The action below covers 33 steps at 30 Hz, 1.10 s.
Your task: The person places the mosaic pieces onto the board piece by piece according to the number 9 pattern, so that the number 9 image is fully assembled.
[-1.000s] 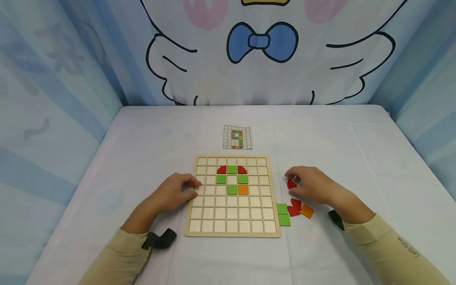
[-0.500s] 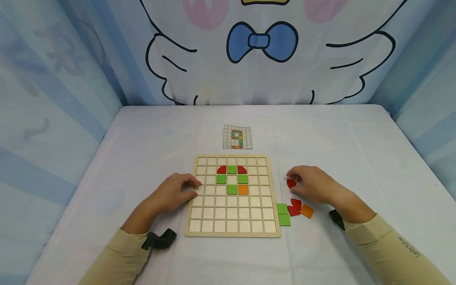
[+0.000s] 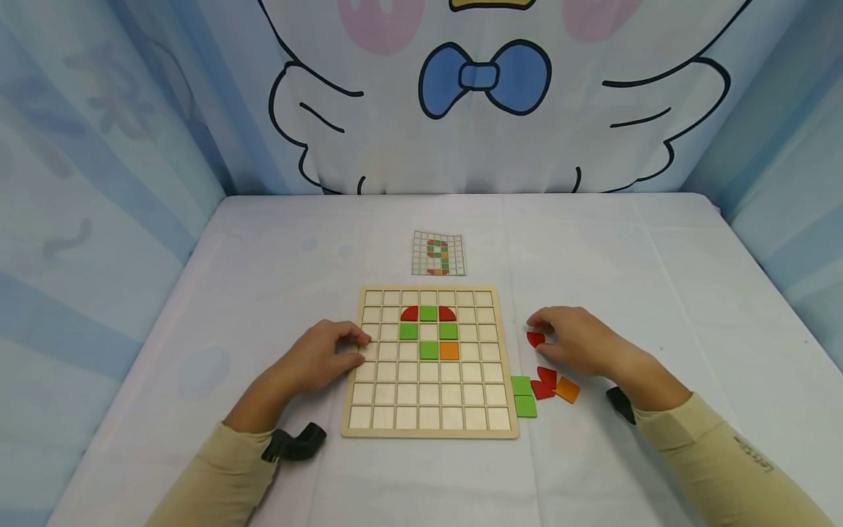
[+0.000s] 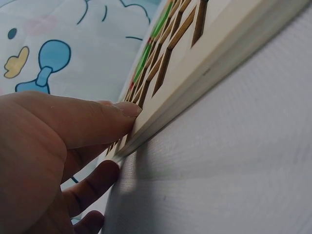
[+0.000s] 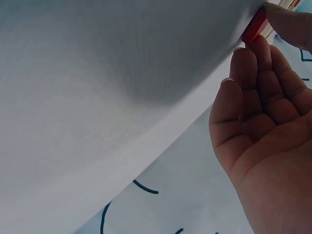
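A wooden grid board (image 3: 395, 423) lies on the table, with red quarter-round, green square and orange square tiles set in some of its cells. My left hand (image 3: 323, 351) rests at its left edge; in the left wrist view the thumb (image 4: 109, 117) lies on the board's rim (image 4: 204, 80), other fingers loosely bent beside it. Right of the board, my right hand (image 3: 579, 340) pinches a red quarter-round tile (image 3: 536, 339) between thumb and fingertips. The right wrist view shows this red tile (image 5: 255, 25) edge-on, close to the white cloth, its remaining fingers loosely curled.
Two green square tiles (image 3: 525, 406) sit against the board's right edge. Beside them lie red tiles (image 3: 544, 389) and an orange square (image 3: 567, 390). A small printed pattern card (image 3: 439, 253) is behind the board. Curtains (image 3: 481, 154) surround the table's back and sides.
The red tile in my right hand has shifted slightly left and turned a little between the fingers. My left hand and the board have stayed in place.
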Available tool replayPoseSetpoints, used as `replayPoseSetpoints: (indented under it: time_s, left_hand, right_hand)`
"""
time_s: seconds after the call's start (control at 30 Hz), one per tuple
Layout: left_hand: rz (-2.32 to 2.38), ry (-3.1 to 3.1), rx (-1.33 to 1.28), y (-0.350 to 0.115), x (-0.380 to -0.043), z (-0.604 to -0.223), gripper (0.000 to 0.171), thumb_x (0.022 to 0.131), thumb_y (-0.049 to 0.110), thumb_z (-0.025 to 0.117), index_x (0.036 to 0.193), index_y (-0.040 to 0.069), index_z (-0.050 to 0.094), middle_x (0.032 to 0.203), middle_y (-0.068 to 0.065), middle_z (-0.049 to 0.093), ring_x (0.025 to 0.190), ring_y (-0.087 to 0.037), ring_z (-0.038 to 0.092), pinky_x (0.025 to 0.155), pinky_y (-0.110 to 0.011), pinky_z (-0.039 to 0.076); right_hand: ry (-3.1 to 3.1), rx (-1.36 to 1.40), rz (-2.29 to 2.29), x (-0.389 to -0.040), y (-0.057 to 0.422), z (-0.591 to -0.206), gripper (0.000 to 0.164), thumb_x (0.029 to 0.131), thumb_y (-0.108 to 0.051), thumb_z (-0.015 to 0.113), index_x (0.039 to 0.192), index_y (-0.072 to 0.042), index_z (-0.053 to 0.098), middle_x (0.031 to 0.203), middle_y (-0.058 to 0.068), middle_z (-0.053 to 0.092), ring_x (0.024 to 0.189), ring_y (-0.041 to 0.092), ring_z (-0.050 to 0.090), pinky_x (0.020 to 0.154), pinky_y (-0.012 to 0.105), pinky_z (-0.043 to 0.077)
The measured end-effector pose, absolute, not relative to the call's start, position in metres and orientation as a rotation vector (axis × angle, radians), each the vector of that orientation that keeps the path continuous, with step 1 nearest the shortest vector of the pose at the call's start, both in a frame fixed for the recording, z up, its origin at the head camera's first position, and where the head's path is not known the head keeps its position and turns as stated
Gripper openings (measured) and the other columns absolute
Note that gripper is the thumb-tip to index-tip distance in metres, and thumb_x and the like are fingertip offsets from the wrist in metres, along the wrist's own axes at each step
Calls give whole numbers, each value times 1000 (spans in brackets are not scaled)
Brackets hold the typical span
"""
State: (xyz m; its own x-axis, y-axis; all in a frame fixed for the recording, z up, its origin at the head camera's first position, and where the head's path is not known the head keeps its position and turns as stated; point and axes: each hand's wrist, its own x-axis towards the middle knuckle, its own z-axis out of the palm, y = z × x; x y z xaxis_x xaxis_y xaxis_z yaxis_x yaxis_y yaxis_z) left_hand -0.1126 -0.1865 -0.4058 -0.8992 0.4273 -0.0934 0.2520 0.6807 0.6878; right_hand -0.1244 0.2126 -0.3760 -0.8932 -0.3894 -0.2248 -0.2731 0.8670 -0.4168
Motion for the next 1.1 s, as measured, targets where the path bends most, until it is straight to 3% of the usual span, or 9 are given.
replayPoseSetpoints:
  time_s: [1.1]
  left_hand:
    - [1030, 2654, 585, -187, -114, -405, 10, 93, 9, 70, 103, 9, 69, 106, -2, 66, 105, -25, 59, 92, -47, 45]
  right_hand:
    - [2747, -641, -552, -131, 180, -360, 40, 91, -11, 70, 126, 4, 62, 114, 12, 66, 105, 30, 60, 95, 48, 48]
